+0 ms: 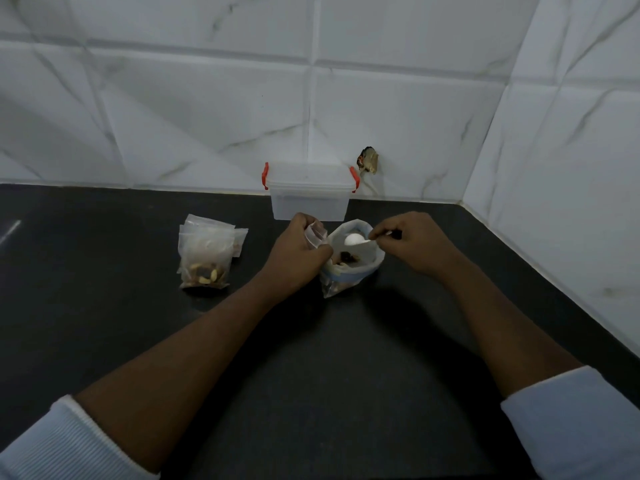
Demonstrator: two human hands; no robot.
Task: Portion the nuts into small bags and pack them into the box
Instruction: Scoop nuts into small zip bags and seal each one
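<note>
Head view: noted left hand (298, 252) curled round a small bag (317, 234), right hand (412, 244) pinching a spoon (354, 240) above the nuts (346, 258) in the open sack (349, 275). Recorded filled bags (204, 254) well left, box (308, 192) just behind, against the wall (207, 98).

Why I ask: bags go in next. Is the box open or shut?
Shut. The lid sits flat on the box, with a red clip down at each end.

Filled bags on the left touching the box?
Apart. Head view shows a strip of bare dark counter between the filled bags and the box.
</note>
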